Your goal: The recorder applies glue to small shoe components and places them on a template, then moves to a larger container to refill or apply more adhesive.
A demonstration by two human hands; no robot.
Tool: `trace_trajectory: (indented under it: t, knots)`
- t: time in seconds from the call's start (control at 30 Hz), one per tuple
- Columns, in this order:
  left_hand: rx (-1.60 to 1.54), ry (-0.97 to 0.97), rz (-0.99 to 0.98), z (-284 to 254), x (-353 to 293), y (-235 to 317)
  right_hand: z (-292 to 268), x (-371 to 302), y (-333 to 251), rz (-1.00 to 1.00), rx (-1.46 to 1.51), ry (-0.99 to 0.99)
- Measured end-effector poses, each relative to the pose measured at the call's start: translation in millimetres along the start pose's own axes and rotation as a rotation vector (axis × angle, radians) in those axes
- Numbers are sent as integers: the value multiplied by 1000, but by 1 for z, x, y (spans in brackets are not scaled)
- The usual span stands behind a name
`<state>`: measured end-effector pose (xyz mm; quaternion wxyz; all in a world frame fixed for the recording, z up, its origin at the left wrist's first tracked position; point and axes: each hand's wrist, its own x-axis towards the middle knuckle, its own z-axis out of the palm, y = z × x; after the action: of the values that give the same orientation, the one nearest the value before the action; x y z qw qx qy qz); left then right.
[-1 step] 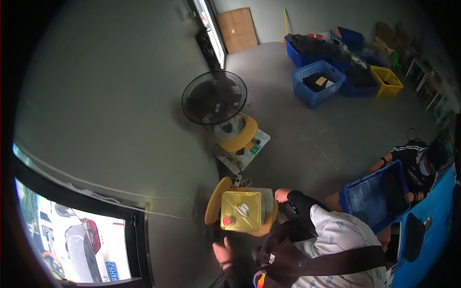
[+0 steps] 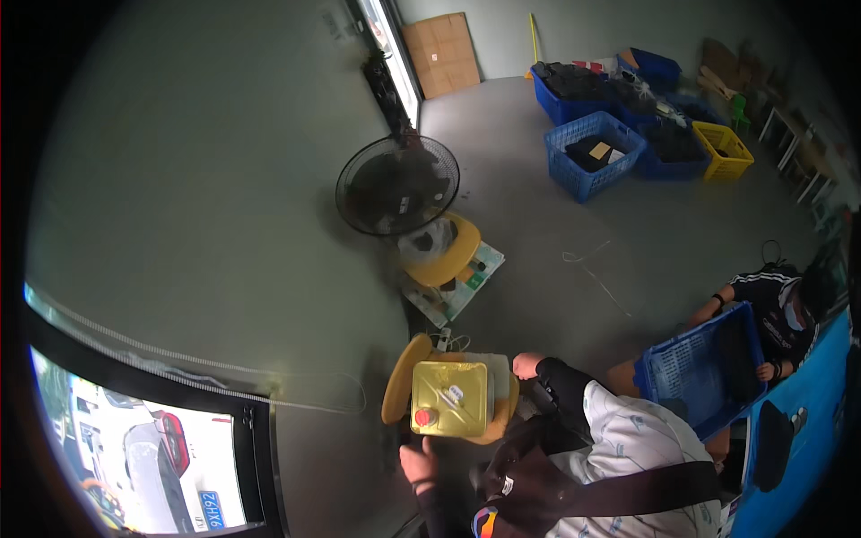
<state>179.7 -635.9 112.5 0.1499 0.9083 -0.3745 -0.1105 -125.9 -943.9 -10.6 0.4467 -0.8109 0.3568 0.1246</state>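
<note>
A yellow square can (image 2: 466,377) with a red cap (image 2: 426,419) stands on a yellow chair (image 2: 397,394) in front of me. Below the can's near left corner is my left hand (image 2: 416,466), its thumb pointing up and apart from the loosely bent fingers. It looks close to the can, but I cannot tell whether it touches. My right hand (image 2: 527,365) is closed in a fist beside the can's right side, with nothing seen in it. A pale, translucent box-like thing (image 2: 502,381) shows partly behind the can.
A black floor fan (image 2: 399,186) stands ahead by the wall, next to another yellow chair (image 2: 448,255) holding a plastic bag. To the right, a seated person holds a blue crate (image 2: 695,368). Several crates (image 2: 587,170) stand farther back. A thin cord (image 2: 596,278) lies on the floor.
My left hand has risen slightly toward the can. The whole view has shifted a little; my right hand stays about where it was beside the can.
</note>
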Motion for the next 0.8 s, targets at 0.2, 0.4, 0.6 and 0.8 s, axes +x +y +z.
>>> trace_trajectory:
  t: [0.2,0.4,0.6,0.8]
  knots:
    - [446,-286,1,97,73,39,-23,-7,26,70,78,104]
    - [534,-340,-296,93,85,55,-10,-1,64,155,225,15]
    - [199,-319,-115,83,112,34,0,23,125,152,461,125]
    - [312,-411,-198,71,127,25,-5,51,90,219,491,7]
